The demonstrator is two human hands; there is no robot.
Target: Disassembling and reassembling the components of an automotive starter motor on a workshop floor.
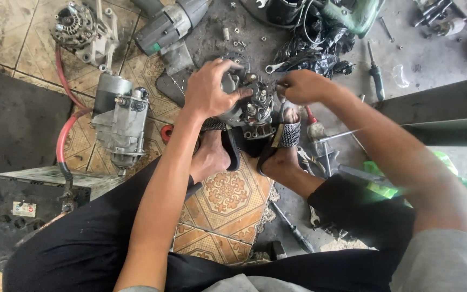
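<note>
Alternator [249,108]: sits on the floor between the person's two sandalled feet, dark metal body with studs and terminals facing up; feet brace it from both sides.
Left hand [209,89]: fingers spread and clamped over the top left of the alternator, thumb on its inner face; holds it steady.
Right hand [301,86]: closed at the alternator's right edge, fingers pinched together on something small; what it pinches is too blurred to tell.
Weight: judged heavy, a cast housing with windings inside; wants a full palm grip, not fingertips.
Stiffness: rigid shell; the upright studs and small terminals look like the weak parts, best not used as handles.
Surface: looks greasy and grimy, likely slick; ribbed outer rim gives the surest hold.
Where to grip: around the housing rim, as the left hand does, with feet as a vise.
Floor [222,200]: patterned tile beside bare concrete, dusty.
Starter motor [120,121]: lies left of the left forearm, red cable [63,138] running past it.
Second alternator [82,30]: top left, apart.
Impact wrench [171,24]: just beyond the work.
Spanner [274,66]: near the right hand.
Screwdriver [293,230]: by the right knee.
</note>
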